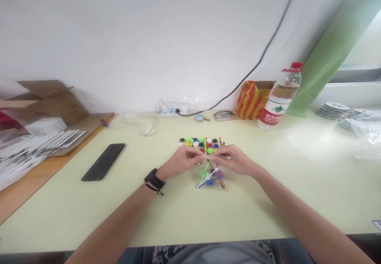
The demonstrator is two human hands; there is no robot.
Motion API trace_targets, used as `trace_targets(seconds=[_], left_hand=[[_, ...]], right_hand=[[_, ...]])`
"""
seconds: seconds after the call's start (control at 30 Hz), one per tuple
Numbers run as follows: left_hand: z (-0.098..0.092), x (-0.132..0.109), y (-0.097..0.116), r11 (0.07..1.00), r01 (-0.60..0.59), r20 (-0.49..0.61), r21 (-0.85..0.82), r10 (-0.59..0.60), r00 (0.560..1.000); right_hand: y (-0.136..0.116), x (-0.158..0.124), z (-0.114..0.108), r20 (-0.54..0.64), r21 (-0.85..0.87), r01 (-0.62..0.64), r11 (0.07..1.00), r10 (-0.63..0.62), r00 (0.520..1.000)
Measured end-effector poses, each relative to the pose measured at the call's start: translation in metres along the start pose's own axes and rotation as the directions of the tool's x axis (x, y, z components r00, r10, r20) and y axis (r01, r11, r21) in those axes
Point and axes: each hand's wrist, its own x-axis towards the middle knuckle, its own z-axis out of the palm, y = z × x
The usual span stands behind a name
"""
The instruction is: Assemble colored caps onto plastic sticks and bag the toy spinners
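Observation:
Between my two hands hangs a small clear plastic bag (210, 178) with colourful plastic spinner-like pieces in it, among them a white arrow, blue and green ones. My left hand (187, 159) pinches the bag's top edge from the left, thumb and fingers together. From the other side my right hand (233, 159) grips the same edge in a pinch. Just behind the hands lie packed colourful round pieces (195, 142) with thin sticks among them, partly covered by my fingers.
A black phone-like slab (103, 162) lies on the pale table at left, near a cardboard box (56, 97) and a stack of white cards (44, 157). Toward the back stand a power strip (169, 111), a striped bag (253, 101) and a water bottle (279, 97). Stacked discs (331, 110) sit at right.

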Motion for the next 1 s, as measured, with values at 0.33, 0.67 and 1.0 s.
trace_targets(seconds=[0.33, 0.67, 1.0], left_hand=[[-0.004, -0.002, 0.002, 1.000, -0.021, -0.022, -0.020, 0.020, 1.000], [0.004, 0.002, 0.002, 0.996, -0.035, -0.002, 0.087, 0.035, 0.999], [-0.021, -0.001, 0.006, 0.995, 0.025, -0.050, 0.101, -0.020, 0.999]], right_hand=[[0.003, -0.002, -0.011, 0.039, 0.102, -0.093, 0.990, 0.089, 0.995], [-0.002, -0.004, -0.016, 0.103, 0.087, -0.106, 0.991, 0.096, 0.990], [-0.005, -0.024, -0.066, 0.183, 0.056, -0.145, 0.988, 0.133, 0.974]])
